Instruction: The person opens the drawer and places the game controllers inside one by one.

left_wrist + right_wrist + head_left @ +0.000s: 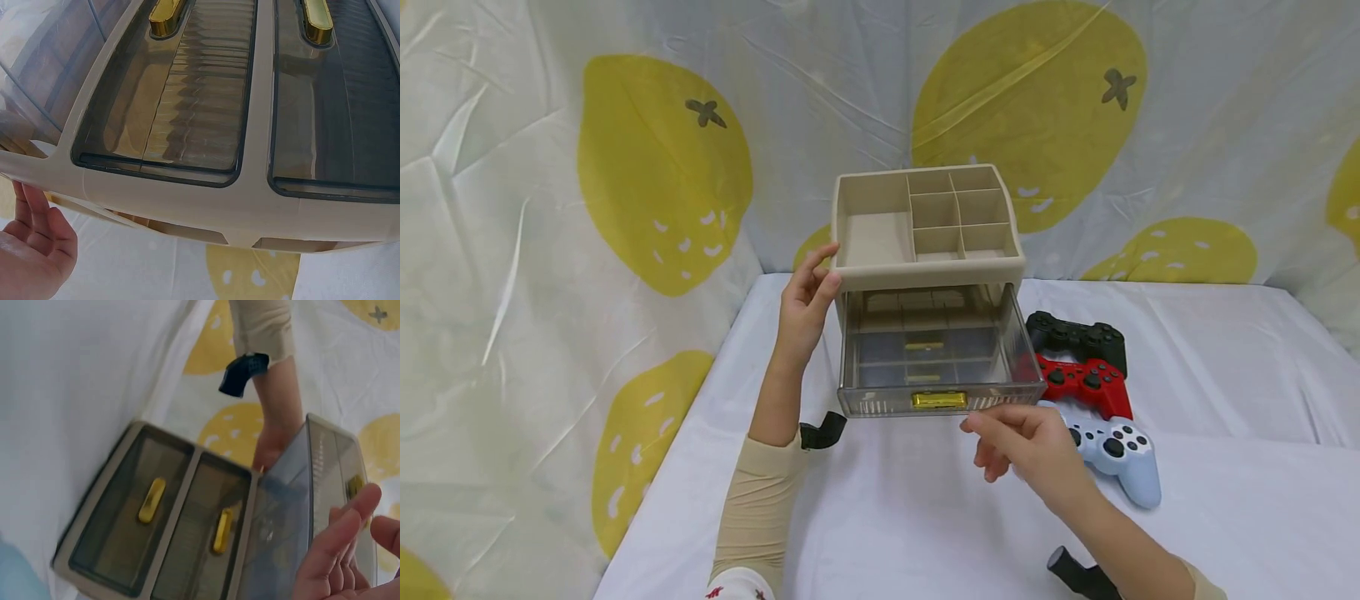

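Note:
A beige desktop organizer (pixel 928 273) stands on the white-covered table, with divided compartments on top. Its clear grey top drawer (pixel 880 402) is pulled out, and nothing is seen inside. The drawer's gold handle (pixel 939 400) is at the front. My left hand (pixel 805 312) rests against the organizer's left side, fingertips at its upper edge; the left wrist view shows the fingers fairly straight. Just below the drawer front, right of the handle, is my right hand (pixel 1026 446). In the right wrist view its thumb and fingers are apart, with nothing between them. Two lower drawers (pixel 131 512) are closed.
Right of the organizer lie three game controllers: a black one (pixel 1078 337), a red one (pixel 1090 383) and a light blue one (pixel 1116 450). A lemon-print curtain (pixel 827 100) hangs behind and along the left side. Black wrist devices (pixel 823 431) are on both forearms.

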`<action>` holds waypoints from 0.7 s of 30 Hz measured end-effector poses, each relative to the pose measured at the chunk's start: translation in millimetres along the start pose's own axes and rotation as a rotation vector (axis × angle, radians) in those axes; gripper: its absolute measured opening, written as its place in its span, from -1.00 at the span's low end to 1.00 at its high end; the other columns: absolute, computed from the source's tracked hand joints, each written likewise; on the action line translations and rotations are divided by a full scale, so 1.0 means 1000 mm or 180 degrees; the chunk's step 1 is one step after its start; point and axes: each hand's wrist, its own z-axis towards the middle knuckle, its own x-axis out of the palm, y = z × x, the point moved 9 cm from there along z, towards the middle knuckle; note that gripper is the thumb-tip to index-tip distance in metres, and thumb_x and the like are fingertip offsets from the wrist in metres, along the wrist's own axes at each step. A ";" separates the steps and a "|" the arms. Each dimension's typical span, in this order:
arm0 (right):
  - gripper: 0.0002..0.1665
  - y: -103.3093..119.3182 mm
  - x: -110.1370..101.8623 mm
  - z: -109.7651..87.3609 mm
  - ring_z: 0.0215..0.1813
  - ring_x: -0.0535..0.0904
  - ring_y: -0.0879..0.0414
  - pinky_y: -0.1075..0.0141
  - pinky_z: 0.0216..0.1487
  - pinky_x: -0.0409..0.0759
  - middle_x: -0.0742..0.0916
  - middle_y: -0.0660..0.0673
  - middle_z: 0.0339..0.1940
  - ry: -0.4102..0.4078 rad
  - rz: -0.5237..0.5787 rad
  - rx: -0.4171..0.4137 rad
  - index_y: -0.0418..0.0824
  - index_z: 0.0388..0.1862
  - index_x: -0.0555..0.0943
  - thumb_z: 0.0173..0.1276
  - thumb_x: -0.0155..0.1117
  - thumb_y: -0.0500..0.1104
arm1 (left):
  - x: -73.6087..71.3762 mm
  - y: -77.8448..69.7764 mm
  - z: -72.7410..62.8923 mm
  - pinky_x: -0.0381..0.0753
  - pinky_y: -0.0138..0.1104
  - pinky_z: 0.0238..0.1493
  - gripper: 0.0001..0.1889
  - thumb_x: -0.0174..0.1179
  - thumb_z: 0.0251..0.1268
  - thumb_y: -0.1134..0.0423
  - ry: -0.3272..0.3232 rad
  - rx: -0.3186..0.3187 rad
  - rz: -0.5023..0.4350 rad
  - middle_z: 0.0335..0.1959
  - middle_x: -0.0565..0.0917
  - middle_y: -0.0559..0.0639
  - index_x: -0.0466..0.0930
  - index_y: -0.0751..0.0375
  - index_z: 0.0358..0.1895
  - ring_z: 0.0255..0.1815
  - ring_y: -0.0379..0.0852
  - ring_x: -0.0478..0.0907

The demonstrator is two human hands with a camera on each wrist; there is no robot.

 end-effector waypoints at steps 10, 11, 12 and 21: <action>-0.77 -0.015 -0.058 -0.014 -0.44 0.65 -0.03 0.24 -0.37 0.58 0.72 -0.11 -0.46 0.0518 -0.0520 0.0280 -0.34 -0.10 0.65 0.48 0.13 -0.21 | -0.001 0.000 -0.001 0.31 -0.34 -0.22 -0.50 0.18 0.41 0.17 0.0013 0.0017 0.0006 -0.40 0.46 -0.11 0.38 0.42 0.27 -0.32 -0.20 0.33; -0.79 -0.017 -0.066 -0.013 -0.43 0.65 -0.03 0.23 -0.35 0.58 0.72 -0.11 -0.45 0.0473 -0.0559 0.0324 -0.28 -0.11 0.66 0.48 0.13 -0.20 | -0.001 0.000 -0.001 0.30 -0.33 -0.23 -0.49 0.19 0.41 0.15 0.0017 0.0022 0.0002 -0.40 0.46 -0.11 0.38 0.42 0.27 -0.33 -0.20 0.32; -0.80 -0.019 -0.074 -0.012 -0.42 0.66 -0.03 0.23 -0.35 0.59 0.73 -0.11 -0.43 0.0426 -0.0575 0.0348 -0.23 -0.12 0.68 0.48 0.13 -0.20 | -0.001 0.000 -0.001 0.31 -0.33 -0.23 -0.47 0.19 0.41 0.13 0.0018 0.0020 0.0003 -0.40 0.46 -0.12 0.37 0.42 0.27 -0.33 -0.20 0.33; -0.68 -0.049 -0.144 0.013 -0.24 0.70 0.09 0.26 -0.24 0.63 0.75 0.01 -0.27 0.0222 -0.0516 0.0565 0.23 -0.12 0.69 0.57 -0.02 -0.11 | -0.001 0.002 0.000 0.34 -0.33 -0.20 -0.56 0.14 0.43 0.24 0.0000 -0.0037 -0.0033 -0.38 0.47 -0.08 0.39 0.40 0.28 -0.31 -0.19 0.35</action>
